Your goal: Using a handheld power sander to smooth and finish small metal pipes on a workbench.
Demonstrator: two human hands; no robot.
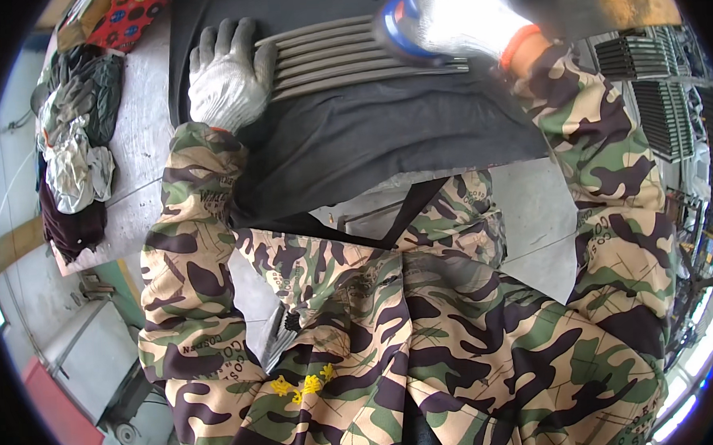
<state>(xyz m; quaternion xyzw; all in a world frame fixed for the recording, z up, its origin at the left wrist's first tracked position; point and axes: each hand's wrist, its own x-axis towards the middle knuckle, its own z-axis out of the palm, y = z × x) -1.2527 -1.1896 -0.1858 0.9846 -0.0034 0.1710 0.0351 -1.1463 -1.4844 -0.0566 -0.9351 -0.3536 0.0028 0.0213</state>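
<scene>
Left hand (229,76): white glove, grey fingertips, laid palm-down, fingers slightly spread; thumb by the left ends of the rods (324,60). Rods grey, side by side, lying crosswise on black cloth (384,132). Right hand (468,17), gloved, orange cuff, wrapped over blue-edged disc tool (399,31), which sits over the rods' right part. Both blurred; finger placement unclear. Rags (79,156) far left.

Near side passable, 2 ends obstructed
A hand could pass over the black cloth (384,132) to the middle of the grey rods (328,59); the left hand (229,74) bars their left end, the right hand (467,15) and round blue tool (397,37) their right.
</scene>
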